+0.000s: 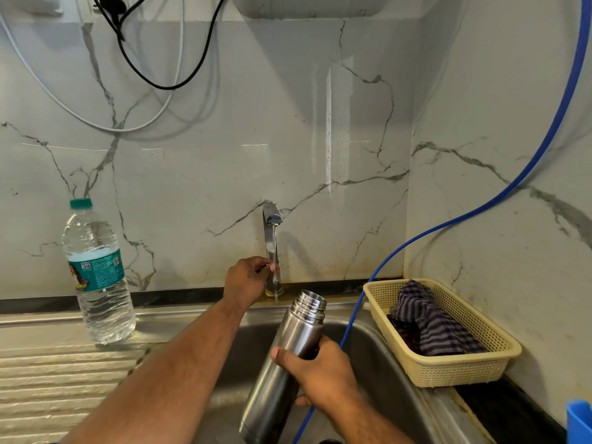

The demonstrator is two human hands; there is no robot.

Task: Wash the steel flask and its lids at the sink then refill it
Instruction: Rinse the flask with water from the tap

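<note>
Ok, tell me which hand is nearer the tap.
Left. The left hand grips the tap at its lever. The right hand is lower, over the sink, holding the flask clear of the tap.

A home kitchen: a steel sink (378, 357) with a running tap (271, 238) set against marble-patterned wall tiles (198, 174), a ribbed drainboard (57, 379), and a plastic basket (461, 373) holding a cloth (432, 318).

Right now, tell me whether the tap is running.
On: a thin stream of water falls from the tap spout, beside the flask mouth rather than into it. The left hand grips the tap's lever.
</note>
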